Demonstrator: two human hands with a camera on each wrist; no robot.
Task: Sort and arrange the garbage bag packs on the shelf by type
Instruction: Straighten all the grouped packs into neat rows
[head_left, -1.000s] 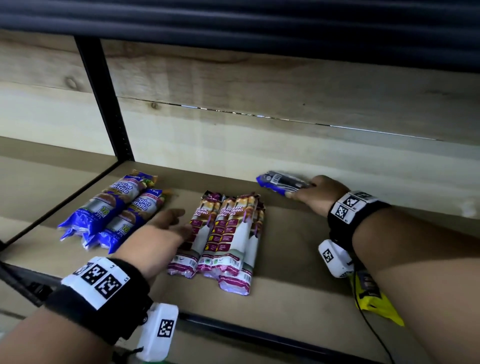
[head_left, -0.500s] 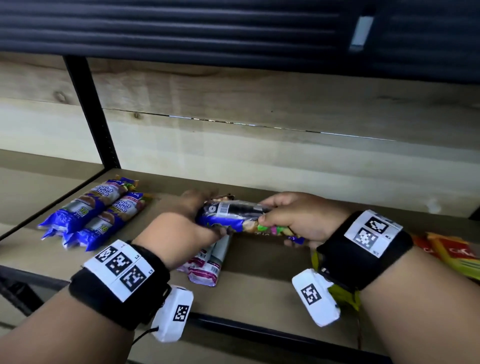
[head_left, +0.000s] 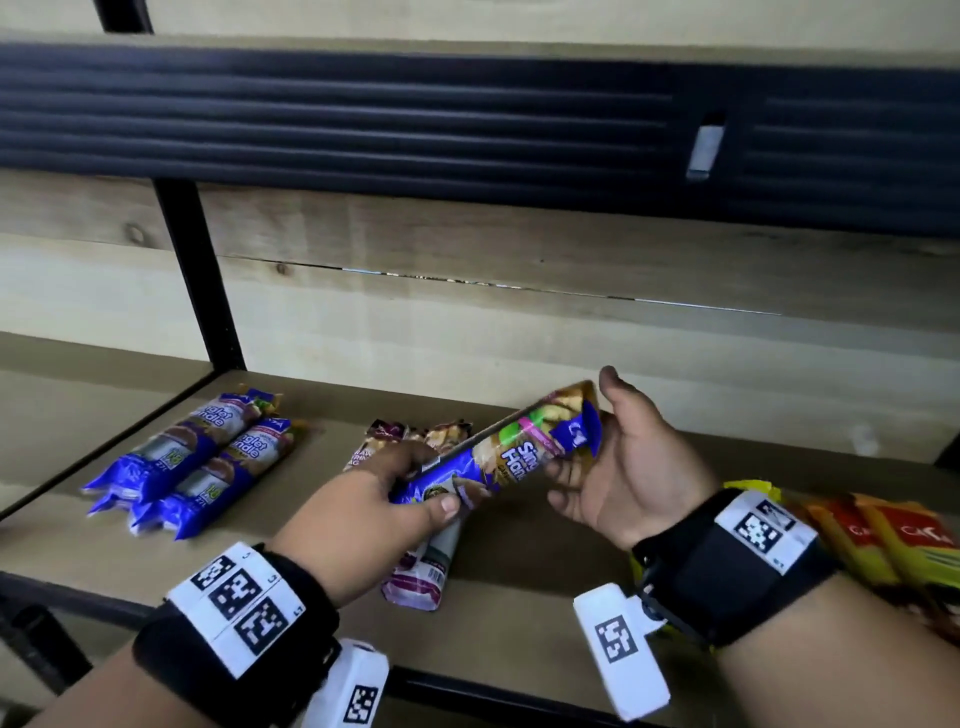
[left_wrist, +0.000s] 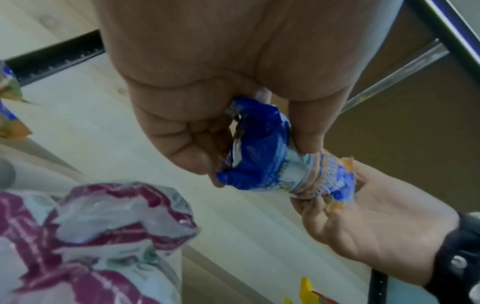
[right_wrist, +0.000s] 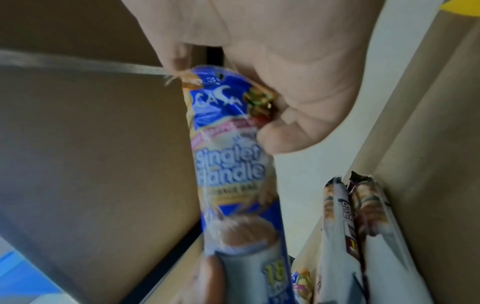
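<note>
Where maroon packs lie (partly hidden), left hand overlaps.

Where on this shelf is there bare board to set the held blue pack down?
Bare shelf board shows between the maroon packs and the yellow-red packs, and between the two blue packs and the maroon ones. The held blue pack matches the left pair; it is crowded under both hands.

shelf | singlet packs left | drawstring packs middle | boxes right
</note>
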